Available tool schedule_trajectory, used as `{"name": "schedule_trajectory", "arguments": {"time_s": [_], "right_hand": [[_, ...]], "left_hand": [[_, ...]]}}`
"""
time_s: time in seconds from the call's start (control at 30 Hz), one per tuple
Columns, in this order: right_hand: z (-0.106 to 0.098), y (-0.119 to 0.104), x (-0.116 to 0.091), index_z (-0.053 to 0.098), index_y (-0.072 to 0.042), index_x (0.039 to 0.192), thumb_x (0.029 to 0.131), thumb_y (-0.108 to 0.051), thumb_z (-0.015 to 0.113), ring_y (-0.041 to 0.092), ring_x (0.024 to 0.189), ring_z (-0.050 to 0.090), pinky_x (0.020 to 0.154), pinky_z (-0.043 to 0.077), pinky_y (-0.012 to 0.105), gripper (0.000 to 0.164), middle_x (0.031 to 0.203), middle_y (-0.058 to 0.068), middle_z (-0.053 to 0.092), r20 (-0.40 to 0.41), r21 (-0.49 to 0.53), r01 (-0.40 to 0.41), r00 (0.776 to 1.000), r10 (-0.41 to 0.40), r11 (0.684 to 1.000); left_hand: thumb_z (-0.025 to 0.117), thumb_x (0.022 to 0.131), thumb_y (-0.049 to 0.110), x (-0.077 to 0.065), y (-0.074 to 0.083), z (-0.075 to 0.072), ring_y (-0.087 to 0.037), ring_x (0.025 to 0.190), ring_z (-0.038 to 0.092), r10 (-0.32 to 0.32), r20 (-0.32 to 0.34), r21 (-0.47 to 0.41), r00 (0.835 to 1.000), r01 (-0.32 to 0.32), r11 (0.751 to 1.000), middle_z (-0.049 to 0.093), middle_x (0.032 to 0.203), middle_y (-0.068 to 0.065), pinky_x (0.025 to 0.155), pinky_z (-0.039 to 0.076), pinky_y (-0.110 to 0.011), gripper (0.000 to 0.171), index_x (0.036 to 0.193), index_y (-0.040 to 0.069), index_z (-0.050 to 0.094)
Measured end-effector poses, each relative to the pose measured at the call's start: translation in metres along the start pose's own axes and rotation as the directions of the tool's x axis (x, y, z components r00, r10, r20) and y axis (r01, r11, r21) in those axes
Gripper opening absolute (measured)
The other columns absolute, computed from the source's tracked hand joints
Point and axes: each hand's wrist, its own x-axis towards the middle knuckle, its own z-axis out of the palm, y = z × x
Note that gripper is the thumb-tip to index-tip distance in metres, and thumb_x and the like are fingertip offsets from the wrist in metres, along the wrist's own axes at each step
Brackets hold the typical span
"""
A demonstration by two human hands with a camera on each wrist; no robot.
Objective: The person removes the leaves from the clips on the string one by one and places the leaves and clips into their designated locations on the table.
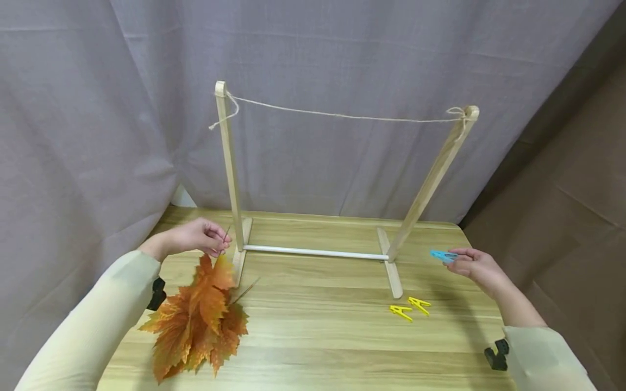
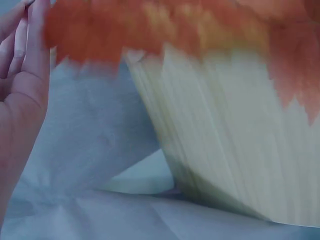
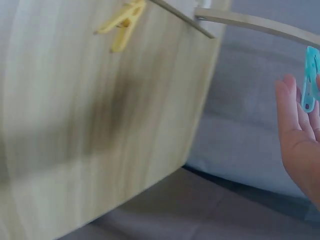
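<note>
Toward the left of the head view, my left hand (image 1: pixel 201 237) pinches the thin stem of an orange artificial maple leaf (image 1: pixel 210 296). That leaf hangs down in front of several more autumn leaves (image 1: pixel 171 336) on the table. On the right, my right hand (image 1: pixel 481 268) holds a blue clothespin (image 1: pixel 442 256) between thumb and fingers, above the tabletop. The right wrist view shows this clothespin (image 3: pixel 309 85) at its right edge. Two yellow clothespins (image 1: pixel 400 309) lie on the table, nearer the camera than the right hand.
A wooden stand with a left post (image 1: pixel 229 163) and a right post (image 1: pixel 432 179) rises at the table's back. Twine (image 1: pixel 337 115) is tied between the post tops, and a white rod (image 1: pixel 313 252) joins the feet. Grey cloth (image 1: pixel 342 60) hangs behind the wooden table (image 1: pixel 313 336).
</note>
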Motion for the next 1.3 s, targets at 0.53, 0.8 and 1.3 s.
{"name": "schedule_trajectory", "arguments": {"time_s": [0.53,0.8,1.3], "right_hand": [[0.01,0.054,0.0,0.037,0.014,0.135,0.091,-0.016,0.057,-0.006,0.08,0.053,0.072,0.049,0.019,0.057,0.101,-0.003,0.057,-0.169,-0.294,-0.11,0.984,0.061,0.949],[0.018,0.077,0.0,0.04,0.011,0.134,0.088,-0.024,0.064,-0.006,0.081,0.051,0.081,0.047,0.026,0.063,0.099,-0.007,0.061,-0.204,-0.272,-0.205,0.967,0.152,0.94],[0.028,0.099,0.0,0.041,0.015,0.131,0.087,-0.018,0.065,-0.011,0.074,0.05,0.071,0.047,0.015,0.06,0.097,-0.002,0.065,-0.271,-0.241,-0.226,0.949,0.158,0.944]], "left_hand": [[0.057,0.088,0.001,-0.019,-0.036,0.003,-0.005,0.07,0.059,-0.019,-0.063,0.107,0.998,0.026,0.994,0.068,0.086,-0.002,0.067,0.055,-0.025,0.027,0.107,-0.018,0.056],[0.053,0.089,-0.002,-0.019,-0.07,0.011,-0.004,0.069,0.056,-0.024,-0.088,0.075,0.996,0.031,0.997,0.065,0.081,0.0,0.065,0.054,-0.025,0.03,0.11,-0.024,0.051],[0.054,0.088,-0.007,-0.009,-0.12,0.037,-0.011,0.082,0.063,-0.051,-0.346,0.013,0.937,0.059,0.998,0.064,0.095,-0.029,0.07,0.056,-0.027,0.033,0.115,-0.024,0.048]]}}
